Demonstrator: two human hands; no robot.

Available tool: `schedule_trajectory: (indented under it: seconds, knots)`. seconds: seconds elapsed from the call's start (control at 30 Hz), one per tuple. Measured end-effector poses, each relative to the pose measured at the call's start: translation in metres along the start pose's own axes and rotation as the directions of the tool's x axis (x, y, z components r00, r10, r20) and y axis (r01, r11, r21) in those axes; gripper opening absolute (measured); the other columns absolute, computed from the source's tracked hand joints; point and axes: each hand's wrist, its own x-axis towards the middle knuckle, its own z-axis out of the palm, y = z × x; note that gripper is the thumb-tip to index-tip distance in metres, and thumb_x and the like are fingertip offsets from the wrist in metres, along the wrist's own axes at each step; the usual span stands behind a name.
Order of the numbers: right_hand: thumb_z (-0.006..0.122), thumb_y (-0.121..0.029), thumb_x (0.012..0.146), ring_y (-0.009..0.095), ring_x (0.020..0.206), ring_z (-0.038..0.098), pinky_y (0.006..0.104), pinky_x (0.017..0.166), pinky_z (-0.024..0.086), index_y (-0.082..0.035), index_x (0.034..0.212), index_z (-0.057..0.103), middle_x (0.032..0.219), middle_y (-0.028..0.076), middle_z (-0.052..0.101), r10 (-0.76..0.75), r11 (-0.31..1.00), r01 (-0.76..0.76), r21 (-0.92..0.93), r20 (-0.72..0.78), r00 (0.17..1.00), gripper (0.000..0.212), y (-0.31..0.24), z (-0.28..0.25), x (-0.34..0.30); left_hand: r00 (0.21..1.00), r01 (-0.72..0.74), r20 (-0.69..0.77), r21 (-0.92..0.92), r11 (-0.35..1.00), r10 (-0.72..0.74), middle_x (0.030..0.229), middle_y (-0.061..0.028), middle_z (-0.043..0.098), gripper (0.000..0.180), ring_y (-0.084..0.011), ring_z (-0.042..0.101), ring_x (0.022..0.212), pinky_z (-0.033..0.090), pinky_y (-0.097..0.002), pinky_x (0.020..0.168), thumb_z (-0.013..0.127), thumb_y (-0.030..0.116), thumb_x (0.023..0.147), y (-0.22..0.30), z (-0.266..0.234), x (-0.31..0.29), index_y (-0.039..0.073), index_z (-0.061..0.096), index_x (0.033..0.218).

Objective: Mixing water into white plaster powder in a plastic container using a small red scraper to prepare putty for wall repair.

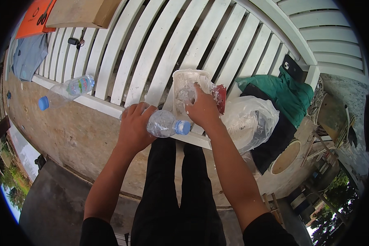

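Note:
My left hand (136, 123) is wrapped round a clear plastic bottle (160, 124), which lies on its side at the bench's front edge. Its blue cap (183, 127) points right and carries white smears. Over a whitish rectangular tub (179, 76) with white powdery residue is my right hand (201, 107), its fingers curled and dusted white. Something clear and crumpled-looking (187, 95) shows by those fingers; I cannot make out what they hold. A red flat piece with white smears (220, 96) stands beside the tub, partly behind the right hand.
A second clear bottle (65, 91) lies on the white slatted bench (131, 53) at left. Right of the tub sit a clear plastic bag of white powder (246, 123), green cloth (289, 96) and a phone (293, 67). Keys (74, 41), scissors (42, 17) and a cardboard box (80, 12) are far left.

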Motion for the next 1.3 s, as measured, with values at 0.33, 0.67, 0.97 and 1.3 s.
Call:
schedule_trajectory:
  seconds: [0.33, 0.67, 0.97, 1.3]
  knots:
    - [0.066, -0.020, 0.081, 0.038, 0.097, 0.067, 0.0429, 0.088, 0.052, 0.001, 0.141, 0.042, 0.101, 0.026, 0.068, 0.099, 0.990, -0.090, 0.104, -0.083, 0.992, 0.068, 0.010, 0.008, 0.003, 1.000, -0.008, 0.009, 0.009, 1.000, 0.008, 0.110, -0.0091, 0.059, 0.058, -0.0320, 0.055, 0.112, 0.041, -0.0510, 0.095, 0.087, 0.024, 0.060, 0.004, 0.001, 0.002, 0.013, 0.064, 0.111]
    - [0.067, -0.020, 0.082, 0.037, 0.084, 0.069, 0.0437, 0.079, 0.054, 0.002, 0.137, 0.045, 0.088, 0.022, 0.069, 0.008, 0.995, 0.000, 0.098, -0.085, 0.996, 0.063, 0.031, 0.025, -0.018, 1.000, 0.000, 0.012, -0.010, 1.000, 0.000, 0.111, -0.0098, 0.059, 0.059, -0.0324, 0.055, 0.111, 0.041, -0.0499, 0.095, 0.087, 0.024, 0.059, 0.000, 0.000, 0.002, 0.012, 0.064, 0.112]
    - [0.067, -0.016, 0.085, 0.037, 0.076, 0.067, 0.0433, 0.071, 0.052, 0.005, 0.135, 0.046, 0.080, 0.020, 0.066, -0.043, 0.997, 0.050, 0.056, -0.125, 0.991, 0.058, 0.023, 0.024, -0.011, 1.000, -0.010, 0.009, -0.007, 1.000, 0.010, 0.109, -0.0085, 0.059, 0.058, -0.0316, 0.055, 0.109, 0.041, -0.0489, 0.093, 0.086, 0.023, 0.060, 0.002, 0.004, 0.005, 0.012, 0.064, 0.112]
    - [0.062, -0.021, 0.088, 0.036, 0.076, 0.067, 0.0435, 0.071, 0.052, 0.001, 0.127, 0.057, 0.079, 0.016, 0.068, 0.019, 0.988, -0.018, 0.152, -0.006, 1.000, 0.045, 0.041, 0.009, -0.068, 1.000, -0.002, -0.001, 0.028, 1.000, 0.002, 0.109, -0.0085, 0.059, 0.058, -0.0315, 0.055, 0.108, 0.042, -0.0490, 0.093, 0.086, 0.022, 0.059, 0.005, 0.003, 0.005, 0.012, 0.064, 0.112]
